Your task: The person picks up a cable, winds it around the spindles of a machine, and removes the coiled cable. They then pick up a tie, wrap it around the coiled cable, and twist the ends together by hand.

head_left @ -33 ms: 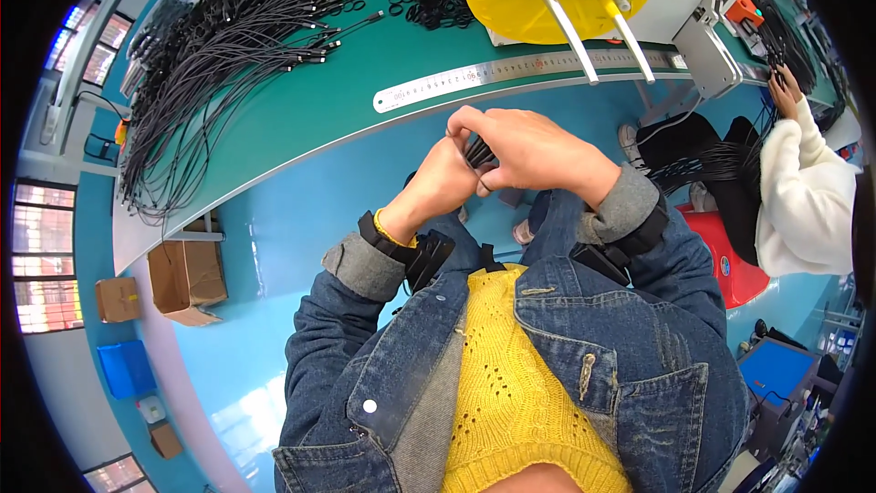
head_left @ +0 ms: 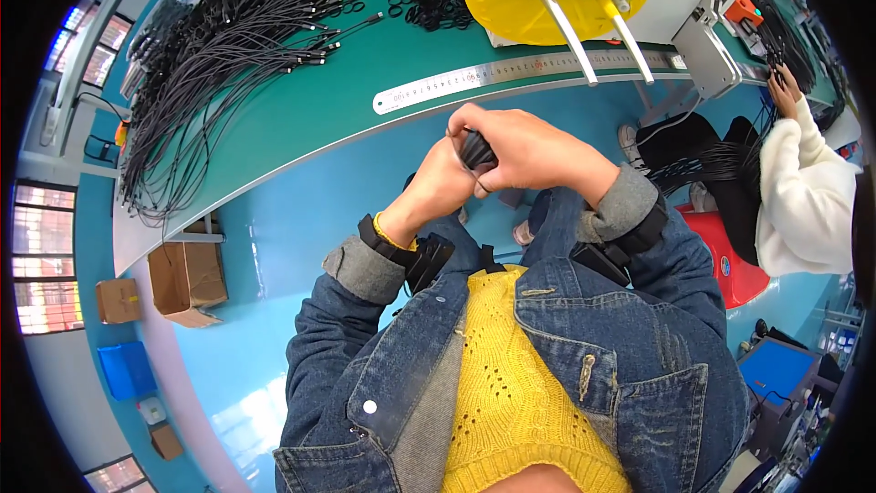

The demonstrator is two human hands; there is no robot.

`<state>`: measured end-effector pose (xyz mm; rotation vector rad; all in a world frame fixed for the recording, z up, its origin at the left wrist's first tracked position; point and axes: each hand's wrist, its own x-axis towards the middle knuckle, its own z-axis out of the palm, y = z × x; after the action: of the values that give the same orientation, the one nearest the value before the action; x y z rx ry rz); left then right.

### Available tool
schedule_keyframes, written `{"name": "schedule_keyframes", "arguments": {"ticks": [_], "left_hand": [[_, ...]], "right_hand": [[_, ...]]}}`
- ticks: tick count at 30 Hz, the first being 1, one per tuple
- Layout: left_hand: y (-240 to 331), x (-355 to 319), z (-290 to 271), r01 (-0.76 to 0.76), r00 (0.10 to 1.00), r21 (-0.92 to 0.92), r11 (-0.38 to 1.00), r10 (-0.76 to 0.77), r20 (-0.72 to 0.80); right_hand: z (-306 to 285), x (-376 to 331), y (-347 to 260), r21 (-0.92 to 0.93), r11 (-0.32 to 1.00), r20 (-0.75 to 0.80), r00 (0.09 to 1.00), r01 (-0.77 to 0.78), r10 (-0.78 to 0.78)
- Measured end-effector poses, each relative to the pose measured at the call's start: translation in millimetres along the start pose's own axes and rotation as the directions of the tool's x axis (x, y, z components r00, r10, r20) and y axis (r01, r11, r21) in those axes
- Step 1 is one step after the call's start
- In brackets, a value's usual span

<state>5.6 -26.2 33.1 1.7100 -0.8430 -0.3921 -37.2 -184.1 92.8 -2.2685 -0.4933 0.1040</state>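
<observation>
We hold a black cable coil (head_left: 476, 152) in front of our chest, just short of the green bench (head_left: 301, 119). Our right hand (head_left: 529, 151) wraps closed over it; our left hand (head_left: 443, 184) pinches it from below, probably to keep the loops tight. The coil looks small, dark and compact.

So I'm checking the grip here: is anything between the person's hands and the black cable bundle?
Nothing visible is. The left hand and right hand both close directly on the coiled black cable bundle, held in the air in front of the green workbench. The steel ruler and loose cables lie apart on the bench.
</observation>
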Motion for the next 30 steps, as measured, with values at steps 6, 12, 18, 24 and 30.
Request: {"name": "schedule_keyframes", "arguments": {"ticks": [6,12,18,24,30], "left_hand": [[20.5,-14.7,-16.3,0.284,0.957,-0.492,0.823,-0.277,0.088],[25.4,-10.1,-12.9,0.390,0.914,-0.429,0.815,-0.287,0.286],[29.7,-16.9,-7.3,0.329,0.941,-0.712,0.620,-0.276,0.195],[13.3,-21.7,-9.2,0.253,0.962,-0.841,0.478,-0.219,0.164],[9.5,-21.7,-4.7,0.259,0.960,-0.782,0.567,-0.243,0.141]], "right_hand": [[14.8,-17.4,29.3,0.933,0.314,0.075,0.949,-0.175,0.305],[11.8,-7.7,6.0,0.149,0.985,-0.219,0.974,0.086,-0.052],[18.1,-6.2,14.9,0.022,0.999,-0.393,0.919,-0.023,0.030],[19.0,-5.4,21.8,0.166,0.982,-0.422,0.894,-0.089,0.152],[19.8,-6.7,18.7,0.113,0.991,-0.423,0.899,-0.074,0.115]]}}
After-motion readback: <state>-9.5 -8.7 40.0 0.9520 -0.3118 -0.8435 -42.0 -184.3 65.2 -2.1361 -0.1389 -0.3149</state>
